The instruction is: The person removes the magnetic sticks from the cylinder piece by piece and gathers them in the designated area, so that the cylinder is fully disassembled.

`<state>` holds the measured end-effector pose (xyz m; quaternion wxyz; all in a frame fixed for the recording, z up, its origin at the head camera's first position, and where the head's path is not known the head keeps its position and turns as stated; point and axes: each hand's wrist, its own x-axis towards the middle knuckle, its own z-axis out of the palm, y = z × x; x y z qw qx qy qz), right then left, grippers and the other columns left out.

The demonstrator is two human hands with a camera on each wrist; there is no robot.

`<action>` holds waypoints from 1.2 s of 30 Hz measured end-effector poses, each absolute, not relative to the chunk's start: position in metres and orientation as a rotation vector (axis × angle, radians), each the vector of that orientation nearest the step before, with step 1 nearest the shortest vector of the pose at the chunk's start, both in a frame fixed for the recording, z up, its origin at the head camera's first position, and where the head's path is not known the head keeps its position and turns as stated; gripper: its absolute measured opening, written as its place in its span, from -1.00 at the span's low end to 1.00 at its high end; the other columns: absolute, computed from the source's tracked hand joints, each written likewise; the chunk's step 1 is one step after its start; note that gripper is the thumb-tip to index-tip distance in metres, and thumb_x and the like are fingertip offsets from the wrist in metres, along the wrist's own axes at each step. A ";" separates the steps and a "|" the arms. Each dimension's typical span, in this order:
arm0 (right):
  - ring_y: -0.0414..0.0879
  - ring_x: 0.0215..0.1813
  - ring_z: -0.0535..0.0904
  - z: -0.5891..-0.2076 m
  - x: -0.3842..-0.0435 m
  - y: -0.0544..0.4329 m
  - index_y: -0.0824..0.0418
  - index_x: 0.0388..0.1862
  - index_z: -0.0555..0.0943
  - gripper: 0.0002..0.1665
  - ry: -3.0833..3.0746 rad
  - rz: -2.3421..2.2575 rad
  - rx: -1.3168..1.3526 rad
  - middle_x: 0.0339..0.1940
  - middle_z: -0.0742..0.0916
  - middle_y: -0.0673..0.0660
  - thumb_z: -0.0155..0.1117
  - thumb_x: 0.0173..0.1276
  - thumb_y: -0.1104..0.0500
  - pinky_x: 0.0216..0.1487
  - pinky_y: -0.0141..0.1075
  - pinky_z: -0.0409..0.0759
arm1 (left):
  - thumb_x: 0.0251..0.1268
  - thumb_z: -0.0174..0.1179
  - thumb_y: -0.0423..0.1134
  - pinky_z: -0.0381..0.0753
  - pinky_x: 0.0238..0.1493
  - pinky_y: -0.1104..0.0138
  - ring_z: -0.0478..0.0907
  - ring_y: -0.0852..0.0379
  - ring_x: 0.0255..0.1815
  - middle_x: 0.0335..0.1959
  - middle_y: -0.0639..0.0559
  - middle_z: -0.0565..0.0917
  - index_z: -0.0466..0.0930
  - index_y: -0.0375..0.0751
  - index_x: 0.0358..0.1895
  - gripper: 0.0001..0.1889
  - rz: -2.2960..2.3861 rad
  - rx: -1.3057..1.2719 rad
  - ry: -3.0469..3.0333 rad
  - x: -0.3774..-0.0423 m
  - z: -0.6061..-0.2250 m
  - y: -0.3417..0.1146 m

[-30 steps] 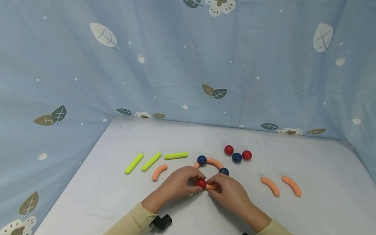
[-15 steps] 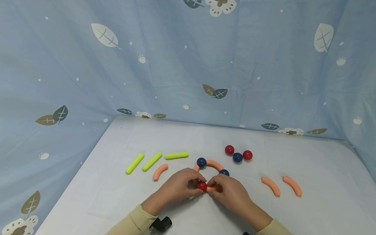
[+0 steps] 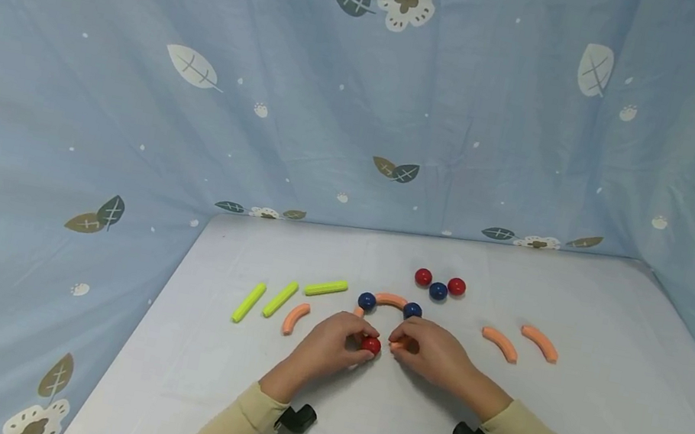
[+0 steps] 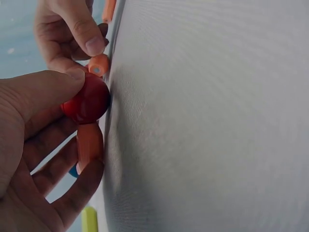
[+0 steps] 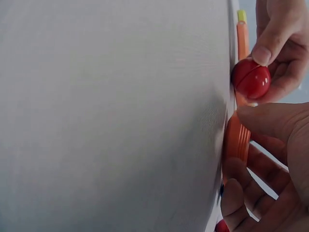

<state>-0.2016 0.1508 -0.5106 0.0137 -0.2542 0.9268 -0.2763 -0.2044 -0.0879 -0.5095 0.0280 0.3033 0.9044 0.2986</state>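
Note:
My left hand pinches a glossy red ball between thumb and fingers, low over the white surface. An orange curved rod meets the ball, with left fingers beside it. My right hand holds another orange curved rod; its near end, with a silvery dot, faces the red ball across a small gap. Beyond the hands, a blue ball and a second blue ball are joined by an orange arc. My right hand partly covers the link between that second ball and its rod.
Several lime-green rods, one of them a straight rod, and a loose orange curved rod lie left. Two red balls and a blue ball sit behind. Two orange curved rods, including a farther one, lie right. A patterned curtain encloses the table.
A gap has opened between the red ball and the rod in my right hand, which has shifted slightly right. The two linked blue balls have moved slightly left.

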 end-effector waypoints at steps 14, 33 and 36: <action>-0.23 -0.16 0.58 -0.512 -0.206 0.158 -0.02 -0.19 0.72 -0.85 2.937 -0.865 -0.773 -0.10 0.66 -0.09 0.52 0.30 0.14 -0.04 -0.23 0.66 | 0.28 0.44 -0.17 0.59 0.02 0.40 0.53 0.32 -0.07 -0.10 0.23 0.68 0.71 -0.06 0.15 -0.63 0.936 0.916 2.761 -0.194 -0.508 -0.088; 0.07 0.24 0.57 -0.510 -0.210 0.162 0.03 -0.06 0.76 -0.80 2.937 -0.823 -0.729 0.24 0.64 0.12 0.46 0.34 0.15 0.29 0.04 0.55 | 0.30 0.43 -0.17 0.60 0.08 0.39 0.57 0.30 -0.05 -0.08 0.20 0.70 0.66 -0.09 0.24 -0.55 0.971 0.905 2.742 -0.187 -0.505 -0.086; 0.11 0.27 0.55 -0.508 -0.209 0.162 0.06 -0.04 0.76 -0.78 2.942 -0.834 -0.733 0.25 0.63 0.15 0.46 0.34 0.16 0.31 0.07 0.53 | 0.30 0.43 -0.14 0.60 0.09 0.37 0.57 0.29 -0.05 -0.11 0.21 0.70 0.65 -0.07 0.24 -0.55 0.982 0.889 2.743 -0.188 -0.505 -0.087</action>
